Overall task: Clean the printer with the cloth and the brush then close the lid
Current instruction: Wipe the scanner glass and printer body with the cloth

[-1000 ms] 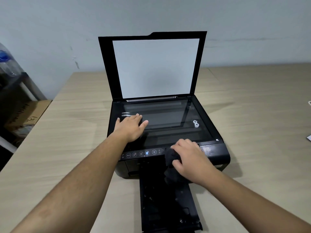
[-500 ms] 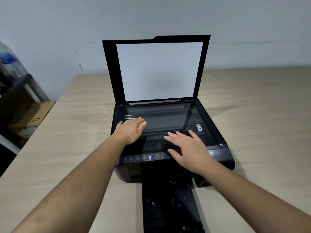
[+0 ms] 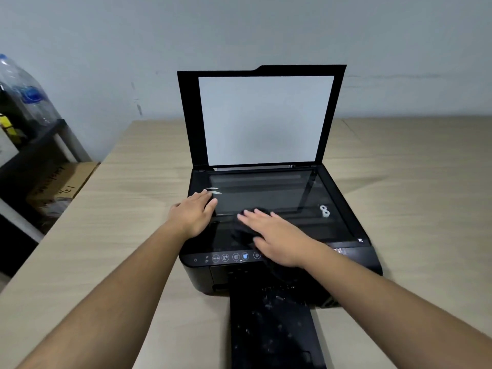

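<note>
A black printer stands on the wooden table, its scanner lid raised upright with the white pad facing me. My left hand lies flat on the left edge of the scanner glass. My right hand presses with straight fingers on a black cloth on the front part of the glass. Most of the cloth is hidden under that hand. A dusty black output tray sticks out toward me. No brush is in view.
The light wooden table spreads around the printer. Off its left edge stand a dark shelf with a clear plastic bottle and a cardboard box. A grey wall is close behind the lid.
My right hand carried the cloth from the printer's front control edge up onto the glass, then slid it leftward toward my left hand. The left hand stayed in place.
</note>
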Demonstrator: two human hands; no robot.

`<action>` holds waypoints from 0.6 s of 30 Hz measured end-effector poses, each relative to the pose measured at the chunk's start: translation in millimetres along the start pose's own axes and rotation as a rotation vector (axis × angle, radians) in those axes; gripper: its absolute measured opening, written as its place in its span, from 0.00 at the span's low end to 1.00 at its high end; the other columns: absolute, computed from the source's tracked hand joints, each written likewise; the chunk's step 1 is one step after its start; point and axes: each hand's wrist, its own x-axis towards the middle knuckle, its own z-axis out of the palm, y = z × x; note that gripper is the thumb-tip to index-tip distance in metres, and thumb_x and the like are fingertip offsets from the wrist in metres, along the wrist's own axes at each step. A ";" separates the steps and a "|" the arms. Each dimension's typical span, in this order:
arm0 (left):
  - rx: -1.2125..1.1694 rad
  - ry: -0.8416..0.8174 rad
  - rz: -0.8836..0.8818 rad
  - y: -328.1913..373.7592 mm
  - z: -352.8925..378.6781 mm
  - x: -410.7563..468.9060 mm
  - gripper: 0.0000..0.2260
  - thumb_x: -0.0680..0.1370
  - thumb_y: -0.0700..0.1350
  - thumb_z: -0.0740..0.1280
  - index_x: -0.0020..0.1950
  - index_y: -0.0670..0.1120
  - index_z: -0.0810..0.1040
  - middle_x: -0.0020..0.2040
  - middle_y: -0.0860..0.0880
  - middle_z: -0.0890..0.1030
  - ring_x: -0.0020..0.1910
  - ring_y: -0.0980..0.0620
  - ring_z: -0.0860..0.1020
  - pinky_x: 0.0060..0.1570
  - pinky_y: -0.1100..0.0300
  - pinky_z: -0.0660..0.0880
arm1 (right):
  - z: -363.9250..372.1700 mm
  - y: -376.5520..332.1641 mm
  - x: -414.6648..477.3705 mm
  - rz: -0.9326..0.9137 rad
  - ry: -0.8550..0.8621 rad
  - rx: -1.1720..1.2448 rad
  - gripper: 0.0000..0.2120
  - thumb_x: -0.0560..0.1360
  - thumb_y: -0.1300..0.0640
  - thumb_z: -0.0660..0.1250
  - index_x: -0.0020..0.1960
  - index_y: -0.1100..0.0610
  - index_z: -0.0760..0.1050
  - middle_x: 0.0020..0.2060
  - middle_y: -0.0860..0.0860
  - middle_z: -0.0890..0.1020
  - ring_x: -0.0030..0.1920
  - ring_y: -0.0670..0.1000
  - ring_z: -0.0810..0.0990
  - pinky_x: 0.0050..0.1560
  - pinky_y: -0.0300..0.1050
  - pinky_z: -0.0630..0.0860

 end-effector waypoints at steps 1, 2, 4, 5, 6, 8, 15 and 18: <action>-0.002 -0.009 0.003 -0.7 -1.6 -0.2 0.23 0.82 0.56 0.47 0.76 0.53 0.58 0.78 0.55 0.56 0.77 0.55 0.54 0.73 0.49 0.54 | -2.9 8.4 -12.7 -0.018 0.010 -0.011 0.28 0.77 0.58 0.53 0.75 0.47 0.53 0.75 0.44 0.56 0.75 0.46 0.52 0.75 0.47 0.46; -0.001 -0.018 0.007 -1.0 -2.3 -0.6 0.23 0.82 0.56 0.47 0.76 0.52 0.58 0.78 0.55 0.56 0.77 0.55 0.53 0.73 0.49 0.54 | -6.5 22.6 -24.2 0.000 0.054 -0.054 0.28 0.75 0.58 0.52 0.74 0.45 0.55 0.75 0.44 0.58 0.74 0.46 0.55 0.74 0.46 0.49; 0.000 -0.020 0.016 -1.7 -1.7 -2.2 0.23 0.82 0.56 0.47 0.77 0.52 0.58 0.78 0.54 0.55 0.77 0.55 0.53 0.73 0.50 0.54 | -16.3 62.2 -37.8 0.159 0.190 -0.190 0.28 0.73 0.55 0.52 0.73 0.42 0.58 0.73 0.43 0.63 0.71 0.49 0.62 0.71 0.47 0.57; -0.004 -0.012 0.019 -2.2 -0.7 -3.9 0.23 0.82 0.56 0.47 0.77 0.51 0.58 0.78 0.54 0.55 0.77 0.55 0.53 0.74 0.50 0.53 | -21.4 80.1 -39.3 0.289 0.231 -0.219 0.27 0.74 0.55 0.53 0.72 0.41 0.59 0.72 0.44 0.65 0.69 0.51 0.64 0.69 0.48 0.60; -0.012 0.001 0.020 -2.7 0.7 -5.3 0.23 0.82 0.56 0.47 0.77 0.51 0.58 0.78 0.54 0.56 0.77 0.55 0.53 0.74 0.51 0.54 | -25.6 93.7 -35.9 0.403 0.249 -0.191 0.27 0.75 0.57 0.55 0.72 0.42 0.59 0.71 0.45 0.65 0.68 0.53 0.64 0.67 0.49 0.61; -0.030 0.034 0.022 -4.5 3.8 -8.8 0.23 0.82 0.55 0.48 0.76 0.50 0.60 0.78 0.53 0.57 0.77 0.55 0.54 0.74 0.50 0.55 | -28.6 100.5 -17.7 0.494 0.276 -0.037 0.27 0.75 0.61 0.56 0.73 0.46 0.61 0.72 0.49 0.66 0.69 0.56 0.65 0.69 0.48 0.63; -0.085 0.095 -0.002 -13.2 6.5 -16.1 0.23 0.82 0.55 0.49 0.76 0.50 0.60 0.77 0.53 0.58 0.76 0.54 0.56 0.73 0.50 0.57 | 3.3 -8.8 21.6 -0.051 0.118 0.284 0.26 0.72 0.68 0.58 0.66 0.48 0.72 0.67 0.46 0.73 0.68 0.46 0.69 0.71 0.39 0.60; -0.113 0.123 0.007 -13.6 5.4 -21.6 0.23 0.82 0.55 0.50 0.76 0.50 0.61 0.77 0.52 0.58 0.76 0.54 0.56 0.73 0.51 0.57 | 11.7 -17.8 -17.6 -0.287 0.024 0.285 0.27 0.66 0.68 0.56 0.60 0.51 0.78 0.62 0.47 0.78 0.65 0.45 0.72 0.70 0.37 0.62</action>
